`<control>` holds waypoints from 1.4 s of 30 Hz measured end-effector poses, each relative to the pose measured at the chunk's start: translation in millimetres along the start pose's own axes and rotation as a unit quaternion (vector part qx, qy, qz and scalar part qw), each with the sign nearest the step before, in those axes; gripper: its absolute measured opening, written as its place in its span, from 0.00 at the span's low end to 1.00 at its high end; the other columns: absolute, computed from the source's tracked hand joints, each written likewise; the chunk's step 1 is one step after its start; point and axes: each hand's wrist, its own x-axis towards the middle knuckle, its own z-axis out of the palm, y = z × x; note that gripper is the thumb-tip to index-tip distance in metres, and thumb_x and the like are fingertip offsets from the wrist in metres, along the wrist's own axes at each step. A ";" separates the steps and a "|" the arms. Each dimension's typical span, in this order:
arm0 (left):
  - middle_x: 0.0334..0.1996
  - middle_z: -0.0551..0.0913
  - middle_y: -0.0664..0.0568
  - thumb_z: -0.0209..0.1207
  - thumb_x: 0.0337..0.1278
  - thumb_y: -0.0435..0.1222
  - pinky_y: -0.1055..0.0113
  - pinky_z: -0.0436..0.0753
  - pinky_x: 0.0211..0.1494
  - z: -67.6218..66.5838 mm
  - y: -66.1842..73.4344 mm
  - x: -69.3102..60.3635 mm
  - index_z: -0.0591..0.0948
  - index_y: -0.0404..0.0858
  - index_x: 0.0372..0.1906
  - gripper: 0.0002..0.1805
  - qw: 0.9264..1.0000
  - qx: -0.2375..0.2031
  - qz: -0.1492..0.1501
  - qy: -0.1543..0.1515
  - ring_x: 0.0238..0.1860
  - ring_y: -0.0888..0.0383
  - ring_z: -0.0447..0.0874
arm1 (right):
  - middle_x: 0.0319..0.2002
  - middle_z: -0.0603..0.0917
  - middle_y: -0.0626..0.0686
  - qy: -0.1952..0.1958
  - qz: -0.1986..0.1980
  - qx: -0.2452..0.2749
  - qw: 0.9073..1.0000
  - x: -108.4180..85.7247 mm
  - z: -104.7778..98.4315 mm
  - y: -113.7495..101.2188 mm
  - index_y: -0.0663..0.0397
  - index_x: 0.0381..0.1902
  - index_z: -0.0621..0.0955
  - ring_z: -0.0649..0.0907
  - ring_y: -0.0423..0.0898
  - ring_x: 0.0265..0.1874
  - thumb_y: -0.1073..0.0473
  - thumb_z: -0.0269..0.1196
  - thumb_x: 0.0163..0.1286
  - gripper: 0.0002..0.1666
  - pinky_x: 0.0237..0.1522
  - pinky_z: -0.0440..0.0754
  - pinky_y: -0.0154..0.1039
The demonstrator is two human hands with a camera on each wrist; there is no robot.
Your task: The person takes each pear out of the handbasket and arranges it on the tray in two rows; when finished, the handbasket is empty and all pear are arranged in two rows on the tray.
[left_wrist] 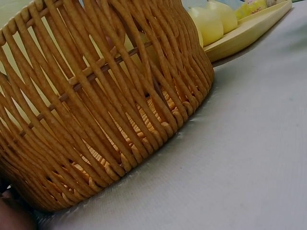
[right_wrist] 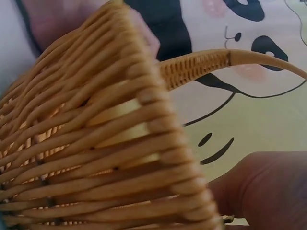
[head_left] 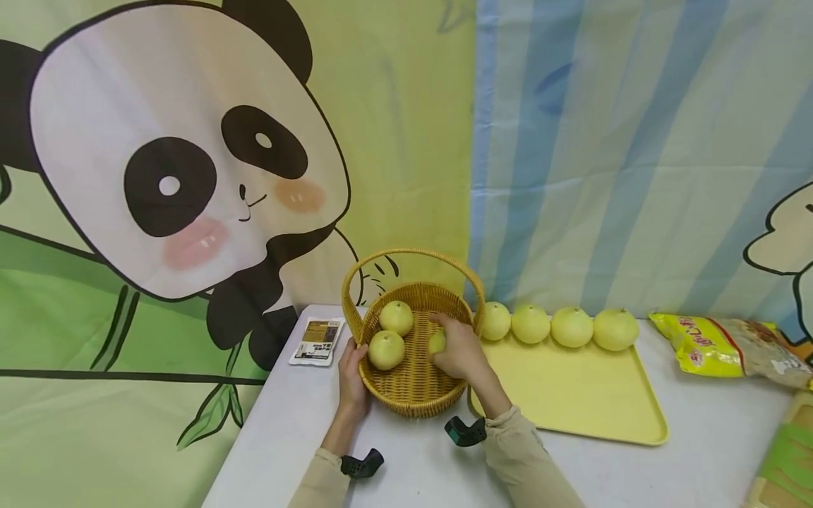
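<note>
A wicker basket (head_left: 416, 408) with a tall arched handle stands on the table. Two round, pale yellow-green melon-like fruits (head_left: 386, 351) lie in its left half. My left hand (head_left: 353, 377) holds the basket's left side, thumb at the rim. Over the basket's right side reaches my right hand (head_left: 462, 349), its fingers round another such fruit (head_left: 437, 343), which they partly hide. In the right wrist view, the basket's wall (right_wrist: 120, 143) covers this fruit and most of the fingers; part of the right hand (right_wrist: 268, 191) shows at lower right.
To the right of the basket is a yellow tray (head_left: 571, 395), with several more of these fruits (head_left: 572, 327) in a row along its back edge. A yellow snack bag (head_left: 718, 346) lies farther right. A small packet (head_left: 317, 341) lies left of the basket. Printed curtains hang behind the table.
</note>
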 end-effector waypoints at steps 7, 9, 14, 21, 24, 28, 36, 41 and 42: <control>0.76 0.71 0.42 0.42 0.79 0.39 0.79 0.69 0.70 0.9 -0.1 -1.1 0.68 0.39 0.79 0.29 1.000 0.008 -0.006 0.001 0.76 0.49 0.68 | 0.58 0.87 0.62 0.026 -0.007 -0.061 0.998 -5.0 3.4 -1.6 0.59 0.65 0.82 0.86 0.63 0.51 0.69 0.77 0.56 0.36 0.49 0.86 0.57; 0.76 0.71 0.43 0.42 0.79 0.39 0.78 0.69 0.71 1.2 -1.2 0.6 0.68 0.39 0.79 0.29 1.000 0.004 -0.006 0.000 0.76 0.51 0.68 | 0.56 0.88 0.62 0.032 -0.016 -0.076 0.996 -5.3 4.4 -1.0 0.59 0.62 0.84 0.84 0.66 0.56 0.67 0.80 0.54 0.35 0.55 0.85 0.61; 0.76 0.71 0.43 0.42 0.79 0.39 0.79 0.69 0.70 0.8 -4.4 2.8 0.68 0.39 0.78 0.28 1.000 -0.003 -0.009 0.007 0.75 0.53 0.68 | 0.53 0.90 0.59 0.054 -0.064 -0.129 0.988 -2.2 13.6 4.0 0.59 0.53 0.89 0.86 0.62 0.55 0.67 0.86 0.43 0.35 0.68 0.78 0.60; 0.77 0.69 0.42 0.41 0.79 0.39 0.80 0.67 0.70 -1.7 -4.5 1.9 0.67 0.38 0.79 0.29 1.000 -0.005 -0.008 0.009 0.78 0.50 0.65 | 0.55 0.90 0.58 0.048 -0.087 -0.135 0.986 -4.2 18.3 5.6 0.54 0.52 0.91 0.86 0.61 0.57 0.66 0.84 0.45 0.32 0.63 0.81 0.59; 0.77 0.69 0.42 0.41 0.80 0.39 0.81 0.67 0.70 -1.8 -3.3 1.2 0.67 0.38 0.79 0.29 1.000 0.006 -0.004 0.008 0.78 0.49 0.65 | 0.55 0.89 0.58 0.037 -0.099 -0.119 0.987 -6.3 15.9 6.1 0.54 0.53 0.90 0.86 0.63 0.56 0.65 0.85 0.45 0.33 0.59 0.84 0.60; 0.78 0.69 0.41 0.41 0.80 0.40 0.79 0.67 0.71 0.3 -1.4 0.0 0.66 0.38 0.80 0.30 1.000 0.013 -0.003 -0.001 0.79 0.47 0.64 | 0.51 0.91 0.56 0.043 -0.100 -0.073 0.991 -9.2 11.1 7.1 0.55 0.52 0.89 0.87 0.62 0.51 0.60 0.88 0.41 0.36 0.53 0.85 0.59; 0.79 0.68 0.44 0.41 0.79 0.39 0.77 0.65 0.74 1.5 -0.4 0.1 0.65 0.40 0.81 0.30 1.000 0.012 -0.007 0.003 0.80 0.49 0.63 | 0.47 0.91 0.55 0.101 -0.095 -0.028 0.990 -8.4 12.9 11.5 0.51 0.46 0.87 0.89 0.57 0.48 0.57 0.91 0.33 0.38 0.52 0.87 0.53; 0.79 0.68 0.42 0.41 0.79 0.40 0.81 0.65 0.71 1.9 2.7 0.4 0.65 0.39 0.81 0.30 1.000 0.013 -0.003 -0.006 0.80 0.48 0.63 | 0.58 0.89 0.58 0.118 -0.120 0.023 0.985 -9.0 11.2 13.0 0.56 0.49 0.92 0.86 0.60 0.61 0.61 0.90 0.36 0.36 0.66 0.81 0.57; 0.79 0.68 0.42 0.41 0.79 0.40 0.81 0.65 0.71 2.0 3.1 0.4 0.65 0.39 0.81 0.30 1.000 0.013 -0.003 -0.007 0.80 0.48 0.63 | 0.58 0.89 0.58 0.119 -0.125 0.032 0.985 -9.5 10.2 13.2 0.56 0.49 0.92 0.85 0.60 0.61 0.62 0.89 0.37 0.36 0.66 0.81 0.57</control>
